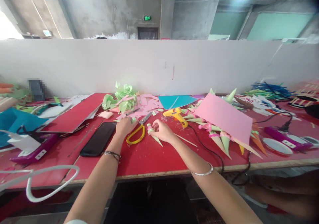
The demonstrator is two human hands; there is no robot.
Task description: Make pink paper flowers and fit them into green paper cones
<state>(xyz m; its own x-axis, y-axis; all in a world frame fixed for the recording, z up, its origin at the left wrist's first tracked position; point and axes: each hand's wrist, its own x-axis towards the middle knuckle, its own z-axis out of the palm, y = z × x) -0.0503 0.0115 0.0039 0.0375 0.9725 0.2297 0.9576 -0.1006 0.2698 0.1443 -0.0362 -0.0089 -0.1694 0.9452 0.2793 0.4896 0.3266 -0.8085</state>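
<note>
My right hand (pixel 161 130) is closed on a small paper cone (pixel 157 140), light green with a pink and green top, just above the red table. My left hand (pixel 126 125) is a little to the left, its fingers curled at a small light green piece of paper (pixel 134 120); the fingertips are partly hidden. Between my hands lie scissors with yellow handles (pixel 136 136), blades pointing away. A yellow glue gun (pixel 175 115) lies on its side beyond my right hand. A thin wooden stick (pixel 186 140) lies beside my right wrist.
A black phone (pixel 98 139) lies left of my left wrist. Several finished paper cones (pixel 225 142) lie at right under a pink sheet (pixel 224 114). Purple power strips (pixel 284 137) sit on both sides. Crumpled green paper (pixel 124 98) and a blue sheet (pixel 176 101) lie behind.
</note>
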